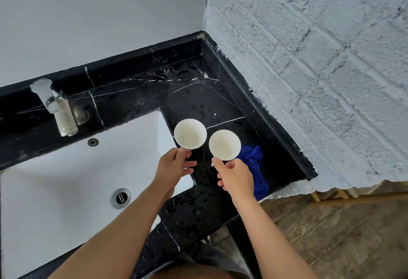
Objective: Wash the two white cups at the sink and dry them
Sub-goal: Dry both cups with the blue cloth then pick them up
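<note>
Now both hands, left (174,165) and right (235,176), pinch round, smooth white cups (190,134) (224,145), seemingly by handles, over veined black marble (198,97).

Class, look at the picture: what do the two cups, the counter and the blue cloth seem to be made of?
Left cup and right cup: probably glazed ceramic, smooth matte-white inside. Counter: polished black stone, likely marble, given its white veins and sheen. Blue cloth: soft fabric, crumpled in folds; the fibre cannot be told.

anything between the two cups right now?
Nothing. In the head view, the left cup and the right cup sit apart, with only bare wet black countertop showing in the gap.
</note>
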